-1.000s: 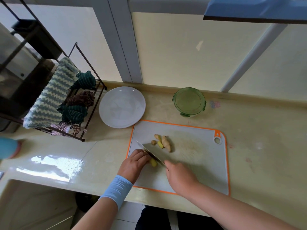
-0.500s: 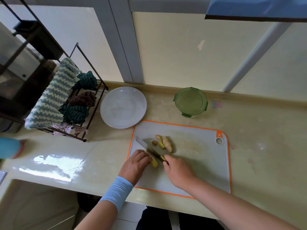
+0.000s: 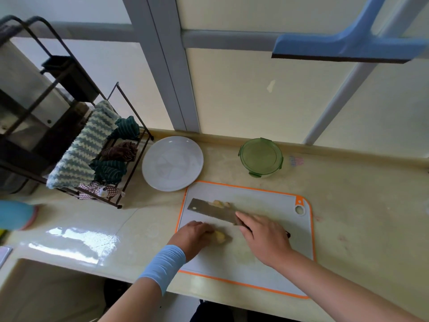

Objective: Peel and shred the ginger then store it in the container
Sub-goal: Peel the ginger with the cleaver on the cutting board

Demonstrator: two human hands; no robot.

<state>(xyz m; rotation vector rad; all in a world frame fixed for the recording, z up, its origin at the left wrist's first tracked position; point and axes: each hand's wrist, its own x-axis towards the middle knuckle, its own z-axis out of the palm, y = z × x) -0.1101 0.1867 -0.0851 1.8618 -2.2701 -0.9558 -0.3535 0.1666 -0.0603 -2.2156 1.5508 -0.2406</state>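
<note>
A white cutting board with an orange rim (image 3: 278, 270) lies on the counter. My left hand (image 3: 193, 235) presses a peeled yellow ginger piece (image 3: 220, 237) down at the board's left side. My right hand (image 3: 262, 235) grips the handle of a cleaver (image 3: 211, 211), whose blade is lifted and points left, apart from the held piece. More ginger pieces (image 3: 219, 203) lie just behind the blade, partly hidden by it. A round green lidded container (image 3: 261, 156) stands shut behind the board.
A white plate (image 3: 173, 162) sits to the left of the container. A wire rack with folded cloths (image 3: 92, 156) stands at the far left. A blue object (image 3: 14, 217) is at the left edge. The counter's front edge runs just below the board.
The cleaver has lifted off the held ginger piece and swung back toward the other pieces. My left hand still presses the piece down. The camera has tilted up slightly.
</note>
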